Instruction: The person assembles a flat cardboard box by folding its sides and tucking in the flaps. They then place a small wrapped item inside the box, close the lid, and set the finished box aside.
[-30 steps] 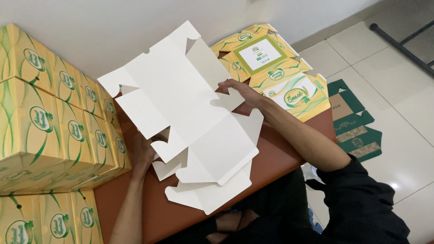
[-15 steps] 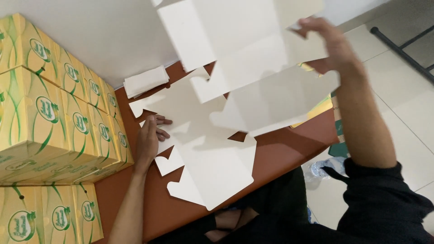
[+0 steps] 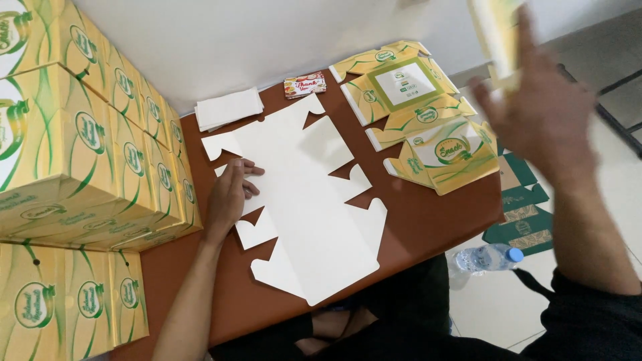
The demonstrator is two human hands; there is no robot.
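Flat die-cut box blanks (image 3: 307,200), white side up, lie stacked in the middle of the brown table (image 3: 428,227), well inside its edges. The left hand (image 3: 231,194) rests palm-down on the stack's left flaps, fingers spread flat, pinning rather than gripping.

The right hand (image 3: 542,113) is raised high at the right, blurred, fingers partly open around the edge of a yellow printed card sheet (image 3: 498,40). How firm that hold is I cannot tell.

Handling, as a judgement: thin cardboard, light, stiff along the panels but floppy at the scored folds and notched flaps. Smooth faces likely slide on one another. Best taken at a broad panel edge, not a small tab, which would bend or tear.

Nearby: printed blanks (image 3: 421,113) laid flat at the far right of the table, assembled yellow boxes (image 3: 80,147) stacked on the left, a water bottle (image 3: 485,257) on the floor.

Against half a second ago: the lifted sheet has swung up and right, mostly out of view. The left hand stays on the stack. The camera now looks further down.
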